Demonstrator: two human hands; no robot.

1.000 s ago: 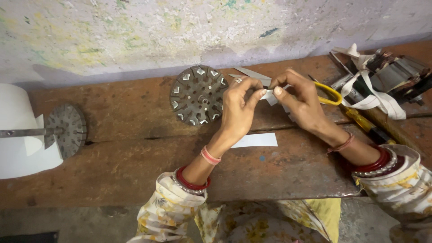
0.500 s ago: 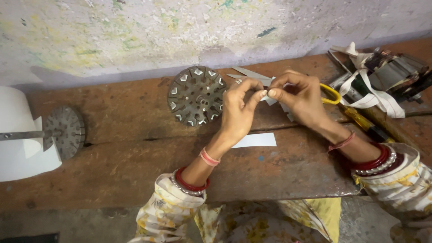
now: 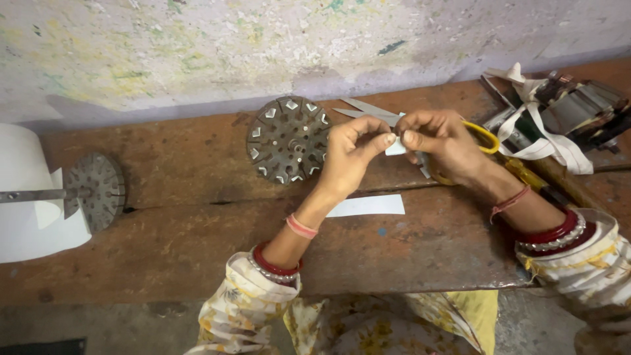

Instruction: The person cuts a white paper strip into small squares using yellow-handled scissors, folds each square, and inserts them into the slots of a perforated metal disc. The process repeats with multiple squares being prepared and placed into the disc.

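Note:
My left hand (image 3: 351,154) and my right hand (image 3: 442,141) meet above a worn wooden bench (image 3: 197,250). Between their fingertips both pinch a small white paper piece (image 3: 396,146). Just left of my left hand lies a round grey slotted metal core (image 3: 288,139), with white paper inserts in several of its slots. Scissors with yellow handles (image 3: 483,137) lie under my right hand, their blades pointing left. A white paper strip (image 3: 368,206) lies flat on the bench below my hands.
A second slotted core on a shaft (image 3: 93,190) lies at the left beside a roll of white paper (image 3: 26,197). Metal parts tied with white cloth tape (image 3: 559,118) are piled at the right. A stained wall (image 3: 263,46) runs behind the bench.
The view has shifted slightly. Both hands stay together on the small paper piece, with only small finger movements.

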